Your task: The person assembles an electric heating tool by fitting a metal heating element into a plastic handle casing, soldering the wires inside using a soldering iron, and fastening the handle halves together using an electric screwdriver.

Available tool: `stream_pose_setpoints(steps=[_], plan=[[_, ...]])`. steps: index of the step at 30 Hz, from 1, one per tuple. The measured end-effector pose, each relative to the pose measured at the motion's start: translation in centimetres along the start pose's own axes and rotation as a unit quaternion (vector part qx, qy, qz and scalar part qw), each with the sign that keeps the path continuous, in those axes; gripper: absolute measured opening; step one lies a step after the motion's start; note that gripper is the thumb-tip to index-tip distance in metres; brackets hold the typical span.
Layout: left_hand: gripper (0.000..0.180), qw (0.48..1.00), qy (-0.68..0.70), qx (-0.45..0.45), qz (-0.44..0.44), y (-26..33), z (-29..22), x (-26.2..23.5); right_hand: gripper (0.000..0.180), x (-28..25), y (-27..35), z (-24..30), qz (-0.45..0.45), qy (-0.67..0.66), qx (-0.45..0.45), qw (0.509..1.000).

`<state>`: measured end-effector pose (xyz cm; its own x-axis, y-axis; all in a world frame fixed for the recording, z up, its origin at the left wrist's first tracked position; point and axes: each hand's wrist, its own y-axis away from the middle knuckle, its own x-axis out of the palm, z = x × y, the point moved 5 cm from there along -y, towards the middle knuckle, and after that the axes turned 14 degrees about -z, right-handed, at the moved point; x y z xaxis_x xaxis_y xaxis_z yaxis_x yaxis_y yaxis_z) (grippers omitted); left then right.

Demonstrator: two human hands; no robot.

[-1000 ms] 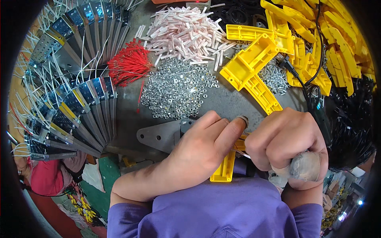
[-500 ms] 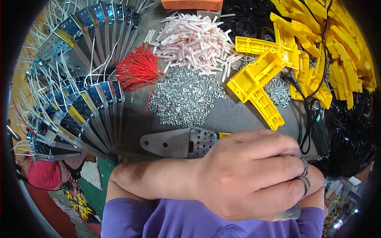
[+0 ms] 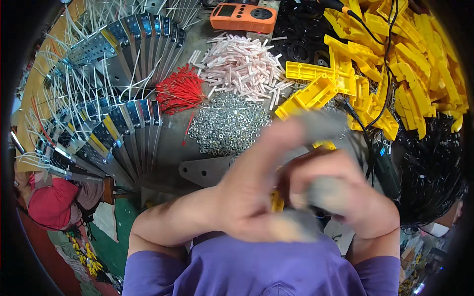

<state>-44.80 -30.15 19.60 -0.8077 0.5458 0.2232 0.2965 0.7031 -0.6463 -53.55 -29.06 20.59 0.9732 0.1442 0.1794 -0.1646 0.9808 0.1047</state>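
My left hand [image 3: 249,182] is raised over the near part of the table, its thumb and forefinger spread wide apart and blurred by motion. Dark grey coverings sit on its fingertips. Just to its right, my right hand [image 3: 340,190] has curled, blurred fingers with a dark covering too; whether they hold anything is hidden. Beneath my left hand lies a flat grey metal plate [image 3: 193,170] with a rounded end and holes, its right part covered. A small piece of yellow plastic [image 3: 277,202] shows between my hands.
Metal plates with white wires [image 3: 131,118] are fanned out at left. Red wire pieces [image 3: 180,91], pale sleeves [image 3: 242,66] and metal nuts [image 3: 227,123] lie in heaps. An orange meter [image 3: 243,18] stands behind. Yellow plastic shells [image 3: 419,64] and a black cord [image 3: 387,74] are right.
My left hand has opened and lifted away from my right hand, which it had covered. The head view has shifted slightly, bringing more of the orange meter into sight.
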Motion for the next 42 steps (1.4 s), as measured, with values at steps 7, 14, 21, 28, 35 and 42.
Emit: stream_pose_setpoints(steps=[7, 14, 21, 28, 35, 42], plan=[[0.022, 0.898, -0.412, -0.054, 0.142, 4.5, -0.3, -1.5, 0.017, -6.3, -9.2, 4.9, 0.069, 0.435, -0.276, 0.854], [0.039, 0.858, -0.493, -0.074, 0.122, 6.6, 0.3, -2.5, 0.018, -2.1, 1.1, 2.2, 0.047, 0.482, -0.291, 0.825], [0.056, 0.858, -0.493, -0.063, 0.131, 6.2, 0.8, -1.7, 0.045, -3.2, 6.7, -3.7, -0.035, 0.576, -0.227, 0.785], [0.061, 0.859, -0.487, -0.091, 0.127, 6.0, 1.2, -1.7, 0.054, -3.1, 6.2, -4.8, -0.006, 0.612, -0.228, 0.758], [0.061, 0.864, -0.477, -0.112, 0.116, 6.3, 1.1, -2.3, 0.068, -7.4, 8.7, -2.5, -0.088, 0.500, -0.167, 0.845], [0.037, 0.861, -0.486, 0.018, 0.147, 6.3, -0.9, 0.4, 0.044, -13.0, 12.3, -3.0, -0.003, 0.654, -0.071, 0.753]])
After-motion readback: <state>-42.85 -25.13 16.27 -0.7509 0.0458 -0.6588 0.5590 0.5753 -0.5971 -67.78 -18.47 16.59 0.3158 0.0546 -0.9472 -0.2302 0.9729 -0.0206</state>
